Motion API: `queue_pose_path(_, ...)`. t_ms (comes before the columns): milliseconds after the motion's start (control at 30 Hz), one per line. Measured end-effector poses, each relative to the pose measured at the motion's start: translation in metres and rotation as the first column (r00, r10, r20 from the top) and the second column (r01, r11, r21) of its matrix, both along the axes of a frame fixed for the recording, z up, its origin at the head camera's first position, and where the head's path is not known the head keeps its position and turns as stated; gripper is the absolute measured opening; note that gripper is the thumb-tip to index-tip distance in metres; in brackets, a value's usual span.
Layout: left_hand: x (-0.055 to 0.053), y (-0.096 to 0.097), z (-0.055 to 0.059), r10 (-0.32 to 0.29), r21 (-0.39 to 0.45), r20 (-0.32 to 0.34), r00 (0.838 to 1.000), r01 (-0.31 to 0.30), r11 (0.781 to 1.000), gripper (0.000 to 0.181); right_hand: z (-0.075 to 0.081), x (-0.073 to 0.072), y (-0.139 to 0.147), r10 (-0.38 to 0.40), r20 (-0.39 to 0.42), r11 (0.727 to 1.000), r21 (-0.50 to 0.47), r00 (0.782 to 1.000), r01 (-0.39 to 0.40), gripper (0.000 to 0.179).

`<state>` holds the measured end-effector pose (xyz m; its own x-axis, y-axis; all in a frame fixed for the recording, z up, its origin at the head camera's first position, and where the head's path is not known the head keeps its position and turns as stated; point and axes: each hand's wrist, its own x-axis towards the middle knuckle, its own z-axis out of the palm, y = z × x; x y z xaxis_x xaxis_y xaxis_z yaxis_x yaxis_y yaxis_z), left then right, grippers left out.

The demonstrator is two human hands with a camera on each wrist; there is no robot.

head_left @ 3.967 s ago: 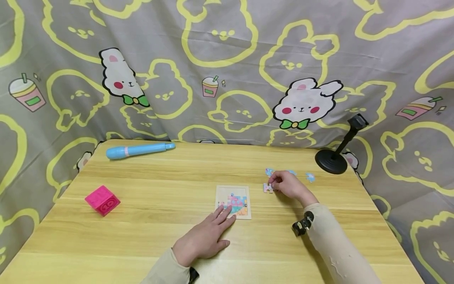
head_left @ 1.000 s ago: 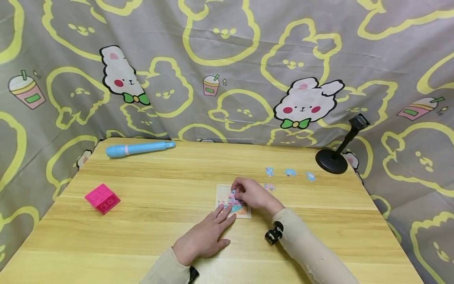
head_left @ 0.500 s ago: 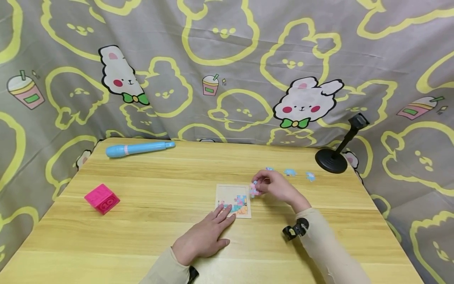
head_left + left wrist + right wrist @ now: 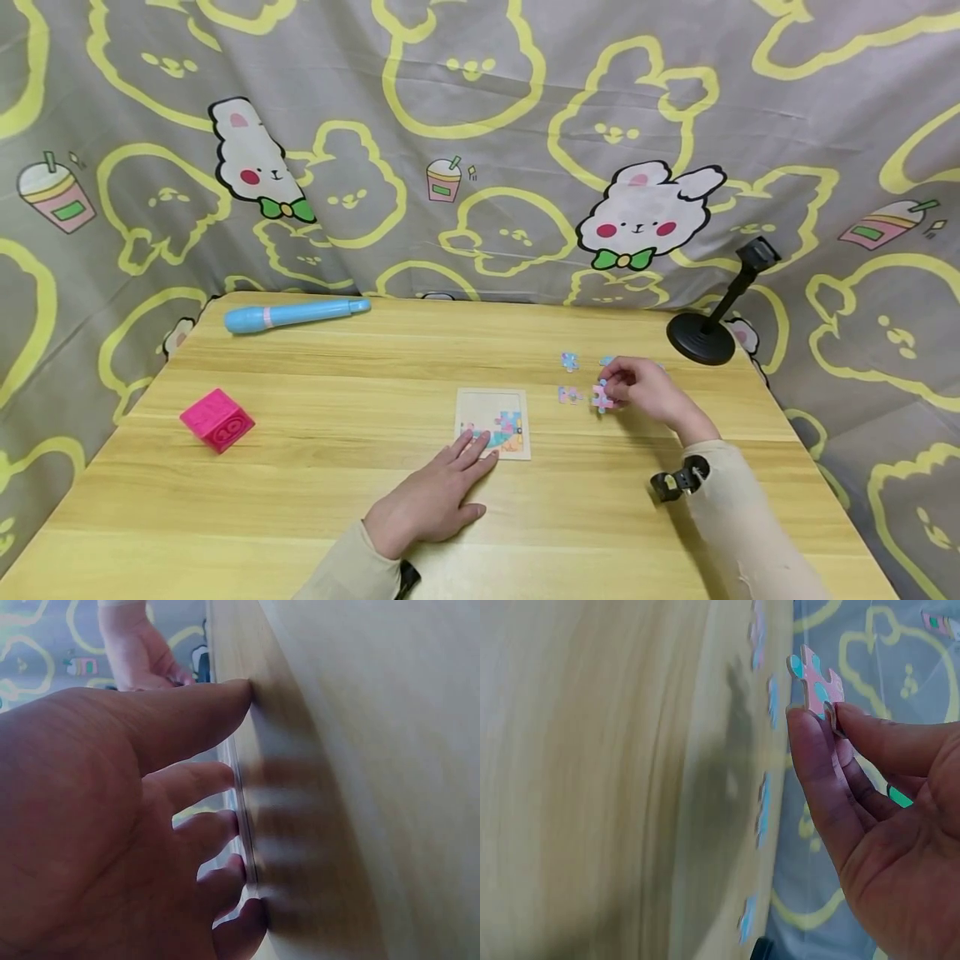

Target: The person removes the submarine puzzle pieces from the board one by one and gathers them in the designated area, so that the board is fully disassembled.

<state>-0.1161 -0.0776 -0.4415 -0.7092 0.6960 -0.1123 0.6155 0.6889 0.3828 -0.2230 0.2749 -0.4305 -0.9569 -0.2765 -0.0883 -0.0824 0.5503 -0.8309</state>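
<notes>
My right hand [image 4: 648,390] pinches a pink and blue jigsaw piece [image 4: 602,397] between thumb and fingers, held up off the table in the right wrist view [image 4: 821,682]. To the left lies a square wooden puzzle frame [image 4: 492,400], with fitted pieces [image 4: 510,425] along its bottom and right side. My left hand [image 4: 431,504] lies with straight, spread fingers, the tips over the frame's lower left edge and partly hiding the pieces there. Beside the right hand a pink and blue loose piece [image 4: 569,395] lies on the table.
Loose blue pieces lie behind the right hand, one of them [image 4: 570,361] at the left of the row, others partly hidden by the hand. A black stand [image 4: 701,339] is at the back right, a blue toy microphone [image 4: 297,316] at the back left, a pink block [image 4: 217,421] at left.
My right hand was at the frame a second ago. It has lifted away to the right with the pink and blue jigsaw piece, baring part of the frame's board. The left hand stays put.
</notes>
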Motion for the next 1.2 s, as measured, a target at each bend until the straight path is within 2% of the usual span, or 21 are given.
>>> queue_pose_path(267,0.001,0.000,-0.001,0.002,0.004,0.014,1.000,-0.002,1.000,0.064,-0.009,-0.003,0.018,-0.020,0.038,0.998,0.059,0.999,0.018,0.011)
queue_pose_path(567,0.000,-0.001,-0.001,0.002,0.006,0.013,1.000,-0.002,1.000,0.064,-0.015,-0.004,0.021,-0.050,0.055,0.994,0.095,0.997,0.045,0.011)
queue_pose_path(933,0.000,-0.001,0.000,0.004,0.012,0.025,1.000,-0.004,1.000,0.064,-0.021,-0.010,0.025,-0.041,0.000,0.983,0.180,0.999,0.040,0.011)
queue_pose_path(1200,0.000,-0.001,0.000,0.002,0.019,0.025,1.000,-0.003,1.000,0.064,-0.020,-0.008,0.026,-0.061,-0.028,0.971,0.231,0.998,0.066,0.010)
